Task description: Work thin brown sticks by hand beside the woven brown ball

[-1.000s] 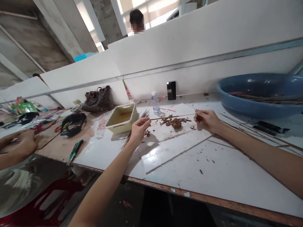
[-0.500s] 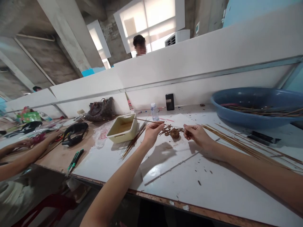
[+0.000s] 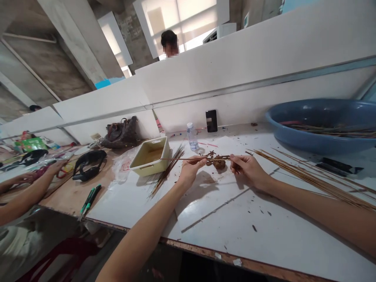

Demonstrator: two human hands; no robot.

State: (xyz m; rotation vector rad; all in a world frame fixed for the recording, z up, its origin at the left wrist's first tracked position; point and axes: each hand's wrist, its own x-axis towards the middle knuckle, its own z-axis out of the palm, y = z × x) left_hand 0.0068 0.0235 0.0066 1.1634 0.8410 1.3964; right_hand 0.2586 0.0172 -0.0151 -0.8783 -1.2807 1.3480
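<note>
A thin brown stick is held level above the desk, its long axis running left to right, roughly in line with the desk's back edge. The left hand has its grip closed around the middle; the right hand has a narrow grip, pinching the right end. The other end points left — past the left hand, towards the pale yellow tub. Just beyond the stick, a brown lump sits among dark crumbs. The desk is white here, strewn with flecks out to its chipped front edge. One bundle of sticks lies beside the tub, another slants towards the right edge, near a large blue basin. At the back edge a phone leans on the white partition, with a clear bottle near it. A co-worker's hands are at the desk's brown left stretch; beyond the partition — a person's head and a bright window.
</note>
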